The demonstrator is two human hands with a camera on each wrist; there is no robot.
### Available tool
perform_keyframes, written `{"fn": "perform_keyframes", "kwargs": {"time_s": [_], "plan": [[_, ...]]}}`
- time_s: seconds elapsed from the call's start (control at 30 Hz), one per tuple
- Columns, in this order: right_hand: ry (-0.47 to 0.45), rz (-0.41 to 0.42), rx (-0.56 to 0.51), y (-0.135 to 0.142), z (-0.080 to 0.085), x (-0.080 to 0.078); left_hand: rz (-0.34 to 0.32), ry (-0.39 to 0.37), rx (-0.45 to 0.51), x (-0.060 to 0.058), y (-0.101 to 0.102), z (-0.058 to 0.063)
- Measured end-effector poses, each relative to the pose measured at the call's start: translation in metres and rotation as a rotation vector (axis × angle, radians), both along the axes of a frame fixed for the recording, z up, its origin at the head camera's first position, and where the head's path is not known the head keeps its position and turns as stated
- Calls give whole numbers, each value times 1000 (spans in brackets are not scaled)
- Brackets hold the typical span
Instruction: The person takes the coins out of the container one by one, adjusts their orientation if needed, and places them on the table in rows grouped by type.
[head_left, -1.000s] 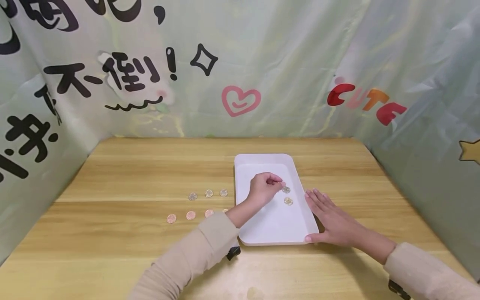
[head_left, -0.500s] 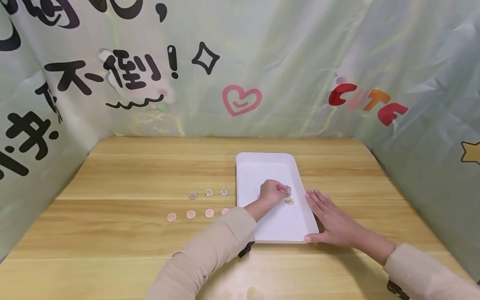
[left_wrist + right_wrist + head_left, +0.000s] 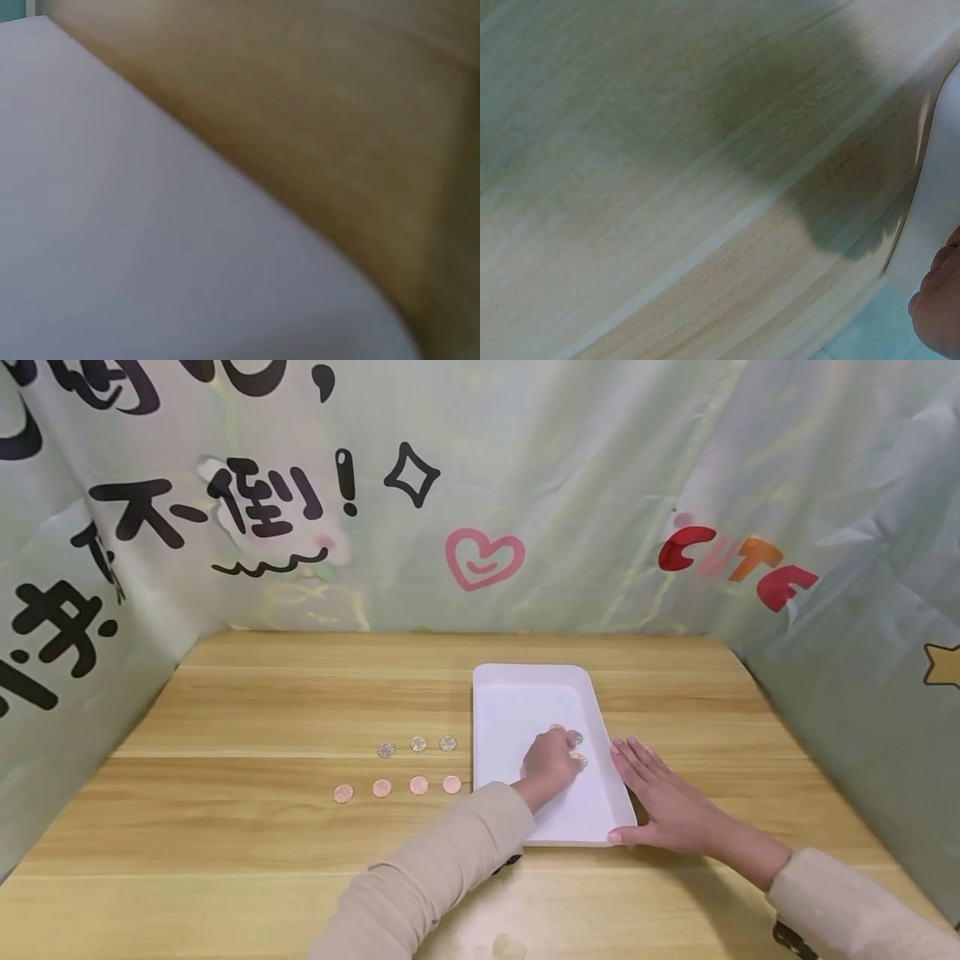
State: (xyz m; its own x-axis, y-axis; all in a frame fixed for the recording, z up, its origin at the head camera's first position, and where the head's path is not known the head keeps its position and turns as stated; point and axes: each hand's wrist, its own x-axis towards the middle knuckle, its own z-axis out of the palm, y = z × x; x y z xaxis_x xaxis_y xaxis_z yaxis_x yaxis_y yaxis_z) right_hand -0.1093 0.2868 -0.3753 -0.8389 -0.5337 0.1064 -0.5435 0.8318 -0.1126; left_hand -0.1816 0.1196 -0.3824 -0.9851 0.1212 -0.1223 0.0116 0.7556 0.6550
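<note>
A white tray lies on the wooden table, and my left hand is down inside it with curled fingers. Beside the fingers sits a silver coin-like disc. A gold coin-like disc is partly covered by the same hand; whether it is pinched or only touched cannot be made out. My right hand rests with extended fingers against the tray's right side, thumb at the near corner. In the right wrist view, part of that hand shows at the tray's edge. The left wrist view shows the tray but no fingers.
Left of the tray, three silvery discs form a back row on the table. A front row of several copper-coloured discs lies nearer. A printed cloth surrounds the table at the back and sides.
My left hand has moved right and nearer within the tray, from the silver disc to the gold one, which it now partly covers. The right hand stays against the tray.
</note>
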Motion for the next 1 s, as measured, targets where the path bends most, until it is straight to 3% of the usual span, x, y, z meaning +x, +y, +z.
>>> {"fn": "perform_keyframes", "kwargs": {"time_s": [0.27,0.73,1.0], "plan": [[24,19,-25,3,-1,0,22,-1,-41,-2,5,-3],[32,25,-17,3,-1,-1,-26,27,-100,0,6,-3],[36,26,-18,2,-1,-1,-34,0,35,2,-3,2]]}}
